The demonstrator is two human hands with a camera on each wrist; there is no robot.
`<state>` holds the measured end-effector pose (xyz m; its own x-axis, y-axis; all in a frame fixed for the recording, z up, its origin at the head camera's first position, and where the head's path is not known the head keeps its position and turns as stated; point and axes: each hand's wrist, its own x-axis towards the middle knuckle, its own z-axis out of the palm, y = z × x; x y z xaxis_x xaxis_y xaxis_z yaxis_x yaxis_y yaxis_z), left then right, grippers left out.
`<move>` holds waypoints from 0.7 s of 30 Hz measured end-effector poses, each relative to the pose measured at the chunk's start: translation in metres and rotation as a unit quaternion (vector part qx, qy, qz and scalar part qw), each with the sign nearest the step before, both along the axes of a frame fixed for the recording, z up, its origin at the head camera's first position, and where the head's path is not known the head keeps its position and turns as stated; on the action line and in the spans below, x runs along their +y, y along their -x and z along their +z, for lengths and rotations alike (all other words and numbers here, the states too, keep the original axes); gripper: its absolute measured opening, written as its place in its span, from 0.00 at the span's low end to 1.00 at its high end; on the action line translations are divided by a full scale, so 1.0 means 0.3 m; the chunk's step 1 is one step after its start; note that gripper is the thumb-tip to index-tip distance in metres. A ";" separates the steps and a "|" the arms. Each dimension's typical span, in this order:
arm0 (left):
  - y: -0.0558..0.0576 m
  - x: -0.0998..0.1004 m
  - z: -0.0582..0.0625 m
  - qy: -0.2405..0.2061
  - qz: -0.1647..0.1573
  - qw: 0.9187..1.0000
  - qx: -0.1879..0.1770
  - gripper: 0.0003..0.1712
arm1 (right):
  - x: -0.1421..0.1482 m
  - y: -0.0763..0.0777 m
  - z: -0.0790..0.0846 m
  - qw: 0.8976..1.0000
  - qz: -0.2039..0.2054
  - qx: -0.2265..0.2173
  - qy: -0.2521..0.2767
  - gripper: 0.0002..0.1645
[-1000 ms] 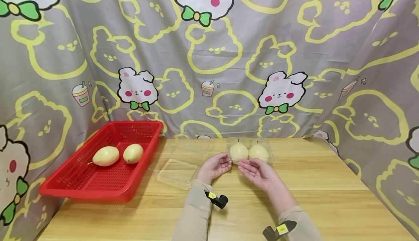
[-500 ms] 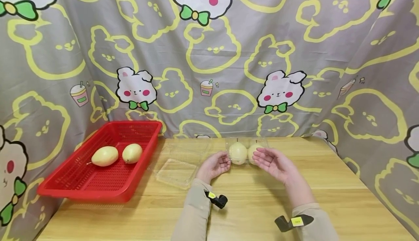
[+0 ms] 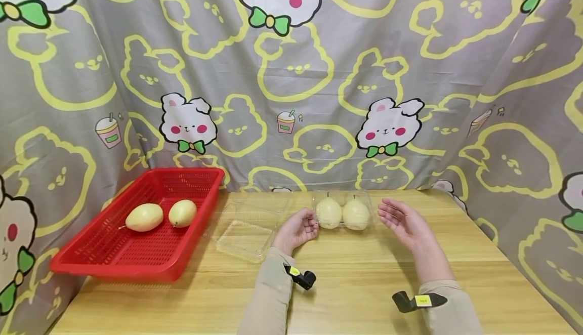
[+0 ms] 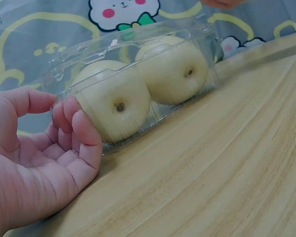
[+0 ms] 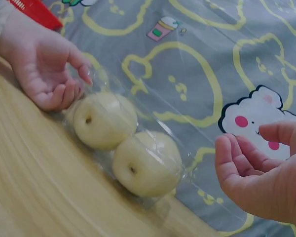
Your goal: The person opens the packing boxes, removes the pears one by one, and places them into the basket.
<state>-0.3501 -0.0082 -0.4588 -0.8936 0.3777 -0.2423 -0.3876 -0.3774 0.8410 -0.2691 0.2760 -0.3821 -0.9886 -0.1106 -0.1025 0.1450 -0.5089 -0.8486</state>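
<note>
Boxed pears [image 3: 329, 213] near far table edge [image 3: 401, 193].

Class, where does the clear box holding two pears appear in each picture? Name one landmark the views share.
Head: the clear box is right of centre, below mid-height.
Left wrist: upper middle, slightly left of centre.
Right wrist: near the centre, slanting down to the right.
Shared landmark: the left hand, at the box's left end in all three.

Free room on tabletop [image 3: 346, 279] before pear box [image 3: 342, 196]; red basket [image 3: 118, 273] well left; curtain [image 3: 314, 173] behind
</note>
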 end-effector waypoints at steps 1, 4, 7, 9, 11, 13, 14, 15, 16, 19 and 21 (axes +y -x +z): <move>0.000 0.001 0.000 0.001 0.002 1.000 0.001 0.12 | 0.003 0.001 -0.004 1.000 -0.011 -0.001 -0.011 0.19; -0.001 0.003 -0.001 0.002 0.016 1.000 0.003 0.10 | 0.008 0.005 -0.019 0.998 -0.043 -0.012 -0.035 0.20; -0.002 0.008 0.004 0.010 0.033 0.999 0.006 0.07 | 0.008 0.010 -0.035 0.996 -0.067 -0.024 -0.050 0.20; -0.003 0.011 0.007 0.014 0.043 0.999 0.005 0.06 | 0.007 0.014 -0.044 0.995 -0.074 -0.029 -0.057 0.20; -0.004 0.012 0.009 0.017 0.047 0.999 0.008 0.06 | 0.008 0.018 -0.053 0.995 -0.072 -0.032 -0.064 0.20; -0.004 0.013 0.010 0.018 0.048 0.999 0.008 0.06 | 0.009 0.023 -0.063 0.995 -0.066 -0.033 -0.069 0.20; -0.004 0.013 0.010 0.018 0.049 0.999 0.009 0.06 | 0.010 0.025 -0.067 0.995 -0.062 -0.034 -0.070 0.20; -0.004 0.013 0.011 0.018 0.048 0.999 0.009 0.07 | 0.011 0.027 -0.072 0.995 -0.055 -0.034 -0.069 0.20; -0.004 0.013 0.011 0.019 0.048 0.999 0.009 0.07 | 0.011 0.028 -0.076 0.996 -0.049 -0.036 -0.069 0.20; -0.004 0.014 0.012 0.023 0.045 0.999 0.009 0.08 | 0.008 0.029 -0.083 0.996 -0.033 -0.039 -0.067 0.19; -0.004 0.015 0.012 0.027 0.043 0.999 0.012 0.09 | 0.006 0.028 -0.087 0.997 -0.027 -0.040 -0.065 0.19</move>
<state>-0.3490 -0.0036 -0.4553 -0.9281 0.2857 -0.2389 -0.3354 -0.3625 0.8695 -0.2777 0.2778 -0.4082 -0.9808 -0.0376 -0.1914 0.1901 -0.4050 -0.8944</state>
